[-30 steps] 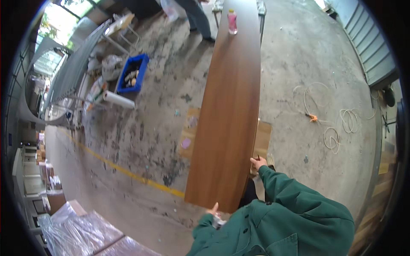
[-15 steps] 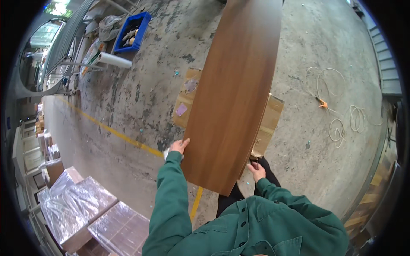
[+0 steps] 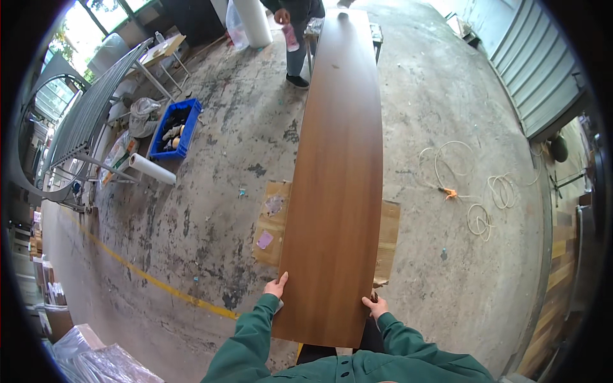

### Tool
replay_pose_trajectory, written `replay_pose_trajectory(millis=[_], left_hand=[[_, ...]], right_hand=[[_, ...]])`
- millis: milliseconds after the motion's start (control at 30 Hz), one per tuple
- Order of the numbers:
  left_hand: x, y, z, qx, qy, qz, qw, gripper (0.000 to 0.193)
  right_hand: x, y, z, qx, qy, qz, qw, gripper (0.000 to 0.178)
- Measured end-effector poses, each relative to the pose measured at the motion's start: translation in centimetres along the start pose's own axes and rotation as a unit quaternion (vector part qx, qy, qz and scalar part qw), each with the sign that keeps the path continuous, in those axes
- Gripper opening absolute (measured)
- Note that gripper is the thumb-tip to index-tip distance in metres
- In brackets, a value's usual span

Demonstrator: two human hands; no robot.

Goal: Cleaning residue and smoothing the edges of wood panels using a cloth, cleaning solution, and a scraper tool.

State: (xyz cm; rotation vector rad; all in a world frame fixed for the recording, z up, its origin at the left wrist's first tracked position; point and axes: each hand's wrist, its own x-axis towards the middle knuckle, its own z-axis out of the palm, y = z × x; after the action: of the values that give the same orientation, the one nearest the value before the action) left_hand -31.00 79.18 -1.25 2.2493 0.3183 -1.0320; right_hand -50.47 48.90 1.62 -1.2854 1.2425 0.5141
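Stained, patchy concrete floor (image 3: 211, 191) runs through this workshop, with a yellow line (image 3: 153, 281) painted across it. Far left, a curved metal rack (image 3: 83, 121) leans over a white roll (image 3: 152, 169) and a blue crate (image 3: 174, 127) of odds and ends; plastic-wrapped bundles (image 3: 96, 357) sit in the lower left corner. Moving inward, flattened cardboard (image 3: 271, 220) lies on the floor under the long brown wooden panel (image 3: 338, 179), which stretches away from the person in green sleeves toward a second person (image 3: 297, 38) standing at its far end. The left hand (image 3: 276, 286) is curled on the panel's left edge near the close corner, fingers wrapped around it; the right hand (image 3: 375, 305) grips the right edge just opposite. A second ago only one hand seemed firmly on it and the panel sat angled off to one side; now it lines up straight ahead with both hands clamped on, so it looks properly squared up and under control at this end. To the right, pale rope (image 3: 476, 198) coils loosely on the floor, and a corrugated metal shutter (image 3: 543, 70) closes the far right wall.
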Motion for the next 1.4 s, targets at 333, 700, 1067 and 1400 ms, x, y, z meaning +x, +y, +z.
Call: replay_pose_trajectory(millis=[333, 700, 1067, 1400], left_hand=[[-0.4, -1.4, 0.0, 0.082, 0.091, -0.068, 0.990, 0.090], [0.3, -0.8, 0.8, 0.104, 0.087, -0.079, 0.988, 0.093], [-0.6, -0.1, 0.4, 0.075, 0.078, -0.090, 0.990, 0.090], [-1.6, 0.1, 1.0, 0.039, 0.110, -0.065, 0.991, 0.090]], right_hand=[[2.4, 2.8, 0.7, -0.029, -0.050, -0.080, 0.995, 0.045], [2.4, 3.0, 0.1, -0.006, -0.006, -0.058, 0.998, 0.048], [1.9, 2.8, 0.3, 0.000, 0.010, -0.044, 0.999, 0.057], [1.9, 2.6, 0.4, -0.049, 0.072, -0.016, 0.996, 0.057]])
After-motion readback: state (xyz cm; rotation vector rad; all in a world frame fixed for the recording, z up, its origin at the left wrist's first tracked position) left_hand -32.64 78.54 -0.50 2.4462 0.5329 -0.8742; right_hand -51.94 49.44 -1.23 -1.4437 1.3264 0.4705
